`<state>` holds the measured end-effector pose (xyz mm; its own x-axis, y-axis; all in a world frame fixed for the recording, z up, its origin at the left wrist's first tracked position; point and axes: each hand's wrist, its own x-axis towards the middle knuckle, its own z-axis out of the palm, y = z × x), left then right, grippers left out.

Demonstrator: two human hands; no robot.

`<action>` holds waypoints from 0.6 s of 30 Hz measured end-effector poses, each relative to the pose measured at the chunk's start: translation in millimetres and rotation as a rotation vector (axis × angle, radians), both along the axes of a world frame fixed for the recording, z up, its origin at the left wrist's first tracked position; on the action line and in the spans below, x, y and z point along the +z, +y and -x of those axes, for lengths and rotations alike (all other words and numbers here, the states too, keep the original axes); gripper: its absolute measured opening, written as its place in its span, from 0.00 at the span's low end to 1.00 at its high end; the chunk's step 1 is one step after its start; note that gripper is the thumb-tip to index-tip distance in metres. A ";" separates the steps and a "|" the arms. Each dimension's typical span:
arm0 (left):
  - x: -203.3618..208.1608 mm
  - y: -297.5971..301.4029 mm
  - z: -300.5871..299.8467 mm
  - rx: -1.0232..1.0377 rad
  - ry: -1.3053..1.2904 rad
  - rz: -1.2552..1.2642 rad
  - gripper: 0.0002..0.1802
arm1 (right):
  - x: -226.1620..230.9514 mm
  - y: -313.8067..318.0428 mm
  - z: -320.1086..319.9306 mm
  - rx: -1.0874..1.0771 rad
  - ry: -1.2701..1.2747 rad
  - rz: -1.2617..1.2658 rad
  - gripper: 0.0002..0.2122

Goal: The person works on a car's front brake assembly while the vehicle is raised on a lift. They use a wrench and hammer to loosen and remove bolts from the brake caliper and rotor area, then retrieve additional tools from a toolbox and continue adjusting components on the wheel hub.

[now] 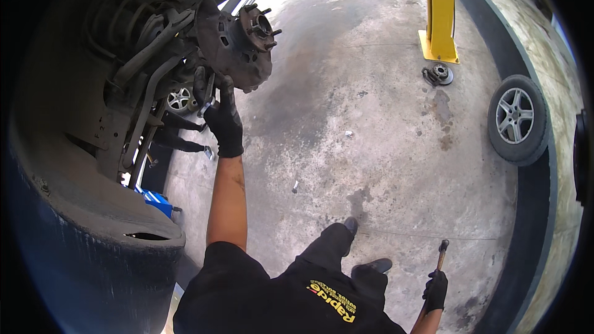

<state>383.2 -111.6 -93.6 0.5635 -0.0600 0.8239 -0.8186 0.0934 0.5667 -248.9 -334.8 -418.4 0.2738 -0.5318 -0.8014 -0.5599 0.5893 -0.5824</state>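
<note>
My left hand (224,120), in a black glove, reaches up just below a rusty wheel hub with studs (257,29) and its dark backing plate (219,46). Its fingers close around a slim, shiny metal tool (209,100), whose exact kind I cannot make out. The tool points up toward the lower edge of the plate; whether it touches is unclear. Low on the right, my right hand (435,290), also gloved, grips a hammer (443,252) by its handle, head upward, away from the car.
Dark suspension arms (145,55) and a coil spring (124,21) surround the hub. The car's bumper (111,229) fills the lower left. A wheel (517,117) leans at the right wall. A brake disc (442,74) lies by the yellow lift post (440,12). Another person's legs (179,139) show beyond.
</note>
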 end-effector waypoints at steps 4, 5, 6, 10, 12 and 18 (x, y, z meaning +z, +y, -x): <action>22.7 -26.4 6.1 0.424 0.052 -0.068 0.19 | 99.7 -82.1 -140.3 0.293 -0.176 0.071 0.10; 27.4 -31.2 6.4 0.443 0.038 -0.034 0.17 | 123.6 -100.1 -174.1 0.347 -0.161 0.129 0.09; 29.4 -34.5 9.2 0.446 0.044 -0.023 0.14 | 148.3 -118.9 -201.5 0.425 -0.262 0.150 0.10; 29.1 -44.3 11.6 0.742 -0.208 -0.054 0.08 | 222.9 -168.9 -288.1 0.515 -0.319 0.292 0.08; 24.8 -46.1 14.3 0.812 -0.116 -0.065 0.09 | 242.7 -189.9 -318.4 0.530 -0.355 0.241 0.08; 15.6 -65.1 32.0 0.612 -0.012 0.233 0.10 | 225.1 -252.6 -370.9 0.761 -0.258 0.227 0.10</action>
